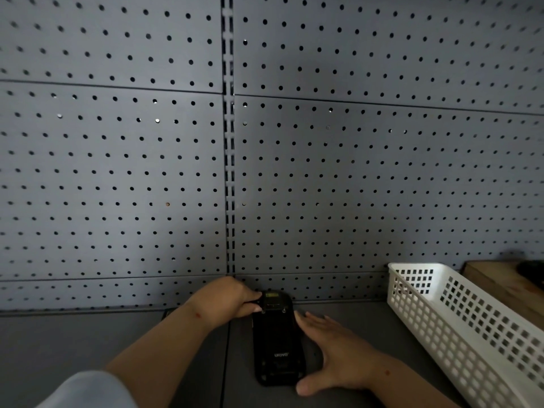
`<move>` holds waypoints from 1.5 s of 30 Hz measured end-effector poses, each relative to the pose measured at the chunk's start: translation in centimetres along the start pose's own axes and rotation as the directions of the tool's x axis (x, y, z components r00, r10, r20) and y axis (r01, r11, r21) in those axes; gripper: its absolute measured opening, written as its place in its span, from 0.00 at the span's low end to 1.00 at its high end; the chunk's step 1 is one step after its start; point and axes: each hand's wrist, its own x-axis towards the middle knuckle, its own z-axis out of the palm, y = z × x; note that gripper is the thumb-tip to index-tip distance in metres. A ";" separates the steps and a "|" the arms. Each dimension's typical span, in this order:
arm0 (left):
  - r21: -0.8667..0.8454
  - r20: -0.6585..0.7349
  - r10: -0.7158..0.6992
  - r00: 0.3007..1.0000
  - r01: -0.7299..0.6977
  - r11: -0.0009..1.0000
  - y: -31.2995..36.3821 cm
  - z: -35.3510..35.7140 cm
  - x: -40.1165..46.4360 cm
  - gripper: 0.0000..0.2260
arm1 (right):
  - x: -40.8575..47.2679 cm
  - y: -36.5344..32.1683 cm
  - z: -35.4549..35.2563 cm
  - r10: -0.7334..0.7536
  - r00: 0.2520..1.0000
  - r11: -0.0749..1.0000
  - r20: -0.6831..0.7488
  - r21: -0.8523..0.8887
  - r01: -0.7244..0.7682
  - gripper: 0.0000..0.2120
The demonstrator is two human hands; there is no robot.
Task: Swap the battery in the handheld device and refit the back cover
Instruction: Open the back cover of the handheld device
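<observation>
Lying face down on the grey shelf (117,343), black handheld device (276,340) marked "UROVO", left hand (226,300) pinching its top end, right hand (332,348) open, flat against its side, white basket (459,325) nearby.

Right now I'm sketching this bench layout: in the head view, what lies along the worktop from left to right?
Left hand → handheld device → right hand → white basket → wooden board.
</observation>
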 end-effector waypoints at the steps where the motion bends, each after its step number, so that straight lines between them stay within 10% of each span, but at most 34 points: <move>1: -0.009 0.000 -0.004 1.000 0.004 1.000 0.0 0.0 0.0 0.17 | 0.0 0.0 0.0 0.000 1.000 1.000 0.000 -0.001 0.000 0.65; 14: -0.099 -0.013 -0.067 0.998 0.065 0.993 0.6 -0.1 -0.8 0.17 | -0.2 0.0 0.0 0.006 1.000 1.000 -0.011 0.000 -0.006 0.66; 19: -0.259 -0.090 -0.251 0.964 0.220 0.941 2.1 0.3 -1.6 0.31 | -0.2 0.2 0.2 0.001 1.000 1.000 -0.020 0.016 -0.001 0.67; 23: -0.470 0.151 -0.290 0.945 0.327 0.820 3.1 0.1 -3.7 0.28 | -0.4 -0.2 0.1 0.009 1.000 0.999 -0.016 0.040 -0.008 0.67; 28: -0.302 0.363 -0.234 0.902 0.352 0.886 4.9 -0.8 -6.4 0.59 | -0.5 -0.8 -0.4 0.072 0.997 0.979 -0.010 0.191 -0.068 0.57; 45: -0.250 0.269 -0.258 0.928 0.326 0.912 5.7 0.7 -6.7 0.61 | 1.7 -3.5 -2.4 0.112 0.992 0.988 -0.059 0.114 -0.104 0.36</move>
